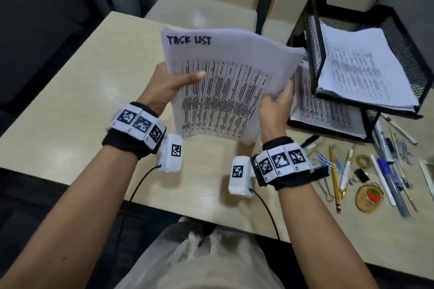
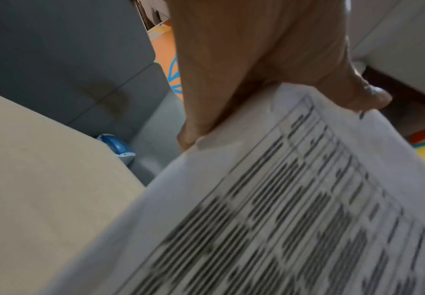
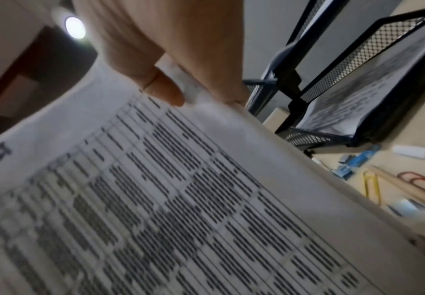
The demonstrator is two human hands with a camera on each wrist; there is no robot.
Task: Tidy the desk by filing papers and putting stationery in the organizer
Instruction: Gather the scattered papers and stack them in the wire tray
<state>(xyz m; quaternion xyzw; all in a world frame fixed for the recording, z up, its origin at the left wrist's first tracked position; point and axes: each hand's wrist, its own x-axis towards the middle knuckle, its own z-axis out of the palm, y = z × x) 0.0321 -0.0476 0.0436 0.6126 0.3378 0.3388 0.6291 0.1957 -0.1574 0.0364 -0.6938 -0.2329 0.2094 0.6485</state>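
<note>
In the head view, at frame centre, the left hand and right hand each pinch a side edge of the white printed paper sheaf headed "TASK LIST", lifted off the pale wooden desk, likely to square it before filing in the black mesh two-tier paper tray at upper right, above scattered pens and clips. The left wrist view shows the thumb clamped on the sheaf's top at upper centre. The right wrist view shows thumb and fingers closed on the edge, the tray at upper right.

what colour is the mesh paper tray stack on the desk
Black wire mesh paper tray stack with a black frame; clearest in the head view.
</note>
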